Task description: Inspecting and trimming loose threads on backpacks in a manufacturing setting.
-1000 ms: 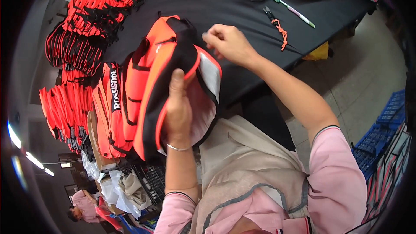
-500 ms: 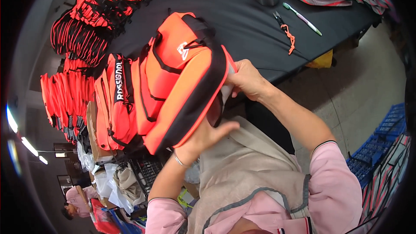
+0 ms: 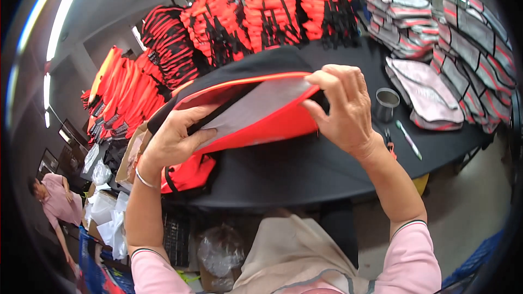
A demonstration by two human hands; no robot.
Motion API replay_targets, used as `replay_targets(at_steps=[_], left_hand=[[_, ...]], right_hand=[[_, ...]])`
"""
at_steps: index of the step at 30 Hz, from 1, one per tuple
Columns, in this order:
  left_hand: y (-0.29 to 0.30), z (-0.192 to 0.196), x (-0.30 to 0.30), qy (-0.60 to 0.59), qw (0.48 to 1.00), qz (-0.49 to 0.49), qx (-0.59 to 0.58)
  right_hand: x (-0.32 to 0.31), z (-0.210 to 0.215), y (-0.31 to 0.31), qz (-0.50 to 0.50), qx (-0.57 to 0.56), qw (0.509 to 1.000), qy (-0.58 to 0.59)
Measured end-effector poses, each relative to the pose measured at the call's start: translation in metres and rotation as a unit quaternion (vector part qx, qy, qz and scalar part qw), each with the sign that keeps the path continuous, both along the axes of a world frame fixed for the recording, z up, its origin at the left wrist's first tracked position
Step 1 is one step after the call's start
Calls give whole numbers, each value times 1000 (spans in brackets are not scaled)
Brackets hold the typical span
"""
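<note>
An orange-red and black fabric bag [image 3: 272,129] is held up above the table, its mouth spread so the grey lining shows. My left hand [image 3: 177,136] grips the near left part of the opening, thumb on the lining. At the right end of the opening, my right hand [image 3: 346,109] pinches the rim between thumb and fingers. Part of another orange-red bag [image 3: 189,174] lies on the table below my left hand. Right of my right hand stand a metal cup [image 3: 385,102] and a toothbrush [image 3: 408,140]; thread snips [image 3: 389,140] are partly hidden by my forearm.
Tall stacks of orange-red and black bags [image 3: 218,22] line the far side of the black-covered table [image 3: 261,185]. Grey and pink pieces [image 3: 425,90] are piled at the right. A co-worker [image 3: 60,198] bends at the far left beside a blue crate [image 3: 90,256].
The bag has been raised and turned, so its opening now faces me. My left hand has moved from its underside to the opening. My view has tilted up toward the stacks.
</note>
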State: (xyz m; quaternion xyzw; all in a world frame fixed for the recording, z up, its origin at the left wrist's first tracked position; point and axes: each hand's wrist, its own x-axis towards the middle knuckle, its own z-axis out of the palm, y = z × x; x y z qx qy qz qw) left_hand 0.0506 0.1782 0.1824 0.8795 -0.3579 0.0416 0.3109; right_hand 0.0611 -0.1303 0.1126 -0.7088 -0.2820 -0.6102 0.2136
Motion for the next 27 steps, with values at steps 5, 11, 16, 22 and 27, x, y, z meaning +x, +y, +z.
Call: replay_targets(at_steps=[5, 11, 16, 22, 27], left_hand=[[-6, 33, 8, -40, 999, -15, 14], [-70, -19, 6, -546, 813, 149, 137], [-59, -22, 19, -533, 838, 115, 31], [-61, -25, -4, -362, 930, 46, -55], [-55, -43, -35, -164, 984, 29, -68]], right_hand=[[31, 37, 13, -69, -151, 976, -140], [53, 46, 32, -63, -174, 963, -195], [47, 31, 46, -82, -170, 959, -212], [39, 15, 40, -87, -192, 971, -111], [9, 0, 27, 182, -170, 967, 52]])
